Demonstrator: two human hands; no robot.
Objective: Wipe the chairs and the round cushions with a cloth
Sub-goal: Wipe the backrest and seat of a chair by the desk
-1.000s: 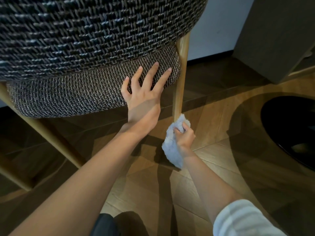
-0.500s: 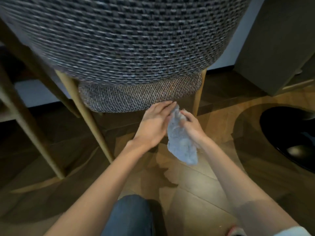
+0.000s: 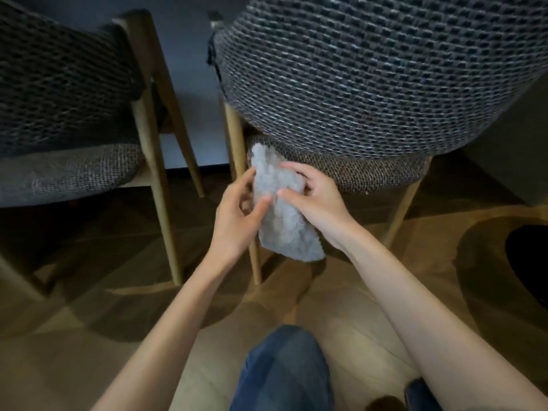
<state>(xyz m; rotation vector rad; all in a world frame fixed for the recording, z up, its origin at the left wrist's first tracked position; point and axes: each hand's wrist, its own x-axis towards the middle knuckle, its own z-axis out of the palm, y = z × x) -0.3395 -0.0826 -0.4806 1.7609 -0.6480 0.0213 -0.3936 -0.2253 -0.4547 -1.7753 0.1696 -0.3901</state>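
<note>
A fluffy pale cloth (image 3: pixel 281 215) hangs between both my hands, just in front of the near chair's seat. My left hand (image 3: pixel 237 215) pinches its left edge with thumb and fingers. My right hand (image 3: pixel 314 200) grips its right side, fingers curled over the top. The near chair (image 3: pixel 370 72) has a dark woven curved back and a round grey tweed cushion (image 3: pixel 370 173) below it, on light wooden legs (image 3: pixel 255 262). A second chair (image 3: pixel 59 84) of the same kind, with its own grey cushion (image 3: pixel 65 173), stands at the left.
Wood-pattern floor (image 3: pixel 341 321) lies below. My knee in blue jeans (image 3: pixel 281 372) is at the bottom centre. A dark round base (image 3: pixel 527 262) sits on the floor at the right edge. A pale wall (image 3: pixel 189 69) is behind the chairs.
My left hand left the cushion and joined the right on the cloth. The view swung left, bringing the second chair into sight. The cloth now hangs spread between both hands.
</note>
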